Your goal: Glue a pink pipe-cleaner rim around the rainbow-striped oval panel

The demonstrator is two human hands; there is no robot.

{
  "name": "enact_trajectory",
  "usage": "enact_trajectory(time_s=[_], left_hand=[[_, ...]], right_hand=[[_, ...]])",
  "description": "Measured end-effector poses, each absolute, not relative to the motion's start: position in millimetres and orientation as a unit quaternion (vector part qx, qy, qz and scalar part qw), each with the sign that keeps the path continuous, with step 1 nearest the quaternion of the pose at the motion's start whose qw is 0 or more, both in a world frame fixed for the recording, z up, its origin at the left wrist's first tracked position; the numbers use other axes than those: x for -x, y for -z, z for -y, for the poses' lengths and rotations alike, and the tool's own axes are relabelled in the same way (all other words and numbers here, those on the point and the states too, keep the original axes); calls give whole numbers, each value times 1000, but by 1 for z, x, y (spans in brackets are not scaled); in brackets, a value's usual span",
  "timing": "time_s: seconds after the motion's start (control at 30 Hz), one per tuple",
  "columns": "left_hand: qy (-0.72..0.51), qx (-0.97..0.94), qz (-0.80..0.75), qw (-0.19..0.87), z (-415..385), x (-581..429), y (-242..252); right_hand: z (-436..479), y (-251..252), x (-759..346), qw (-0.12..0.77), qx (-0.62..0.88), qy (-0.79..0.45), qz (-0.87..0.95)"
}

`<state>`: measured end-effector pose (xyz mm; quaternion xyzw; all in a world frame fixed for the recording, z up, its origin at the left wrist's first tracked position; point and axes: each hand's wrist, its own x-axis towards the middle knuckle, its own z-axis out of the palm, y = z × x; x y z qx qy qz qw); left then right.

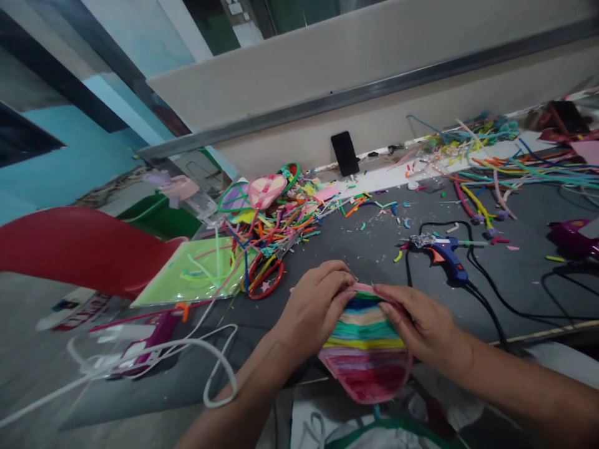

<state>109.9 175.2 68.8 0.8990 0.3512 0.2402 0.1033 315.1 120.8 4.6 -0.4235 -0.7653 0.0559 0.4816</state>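
A striped panel of pipe cleaners (367,352), banded green, blue, cream, teal, yellow, pink and red with a pink border, is held at the table's near edge. My left hand (322,296) pinches its upper left edge between thumb and fingers. At the upper right edge, my right hand (418,318) grips it the same way, with the thumb on the striped face. The fingertips behind the panel are hidden. Beyond my right hand lies a blue glue gun (444,255) with an orange trigger, foil wrapped near its nozzle.
Cut pipe cleaners (281,227) and red-handled scissors (266,277) lie at the left. A phone (345,153) leans by the wall. Purple glue guns sit at both sides, including one at the right (573,237). White cable (219,362) loops near my left forearm; a red chair (84,249) stands left.
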Motion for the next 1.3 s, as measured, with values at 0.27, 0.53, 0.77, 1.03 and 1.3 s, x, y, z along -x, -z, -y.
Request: enact_trajectory(time_s=[0.27, 0.53, 0.77, 1.03, 1.3], left_hand=[[-208, -890, -370, 166, -173, -112, -72], [-376, -842, -383, 54, -157, -108, -71], [-554, -613, -471, 309, -131, -72, -30], [-432, -411, -449, 665, -133, -92, -18], [-470, -349, -464, 666, -137, -91, -27]], right_hand=[[-121, -7, -312, 452, 419, -88, 782], [-124, -5, -313, 472, 429, -30, 770], [-118, -11, -318, 483, 432, -34, 761], [-118, -6, -313, 488, 432, -139, 746], [-117, 3, -314, 476, 447, -233, 721]])
